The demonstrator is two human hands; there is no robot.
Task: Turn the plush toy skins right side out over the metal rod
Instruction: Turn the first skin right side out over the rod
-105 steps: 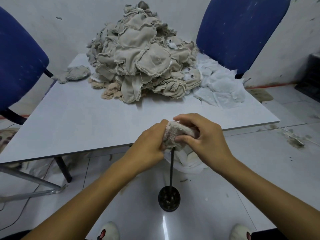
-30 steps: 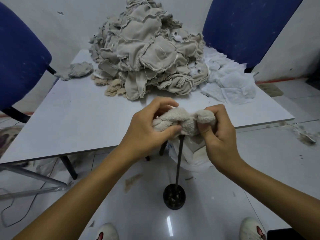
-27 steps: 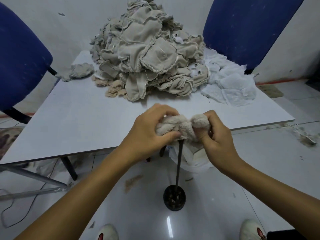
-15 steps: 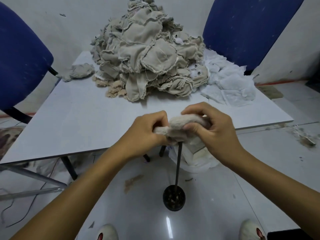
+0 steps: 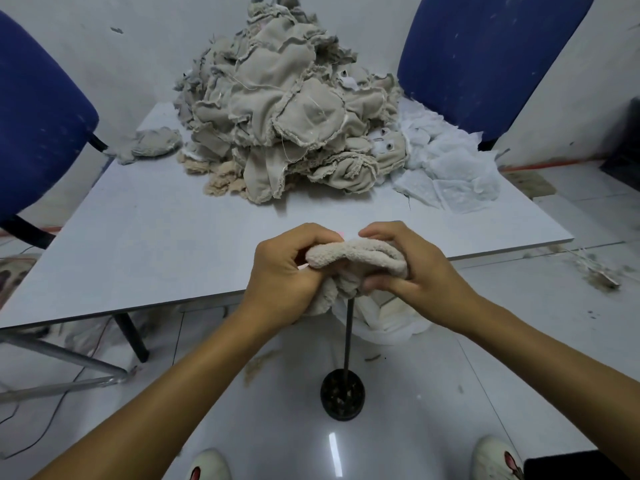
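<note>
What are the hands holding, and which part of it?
Both hold one fuzzy plush toy skin over the metal rod: the left hand grips its left end, the right hand its right side.

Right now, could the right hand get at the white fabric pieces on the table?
Probably not yet: the right hand grips the plush skin on the rod; otherwise bare tabletop leads to the white pieces.

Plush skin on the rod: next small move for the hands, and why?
Probably keep drawing the plush skin down over the metal rod. Both the left hand and right hand grip it, bunched at the rod's top, fuzzy side already showing. The rod's tip is hidden inside the fabric, so whether any part remains unturned cannot be told.
</note>
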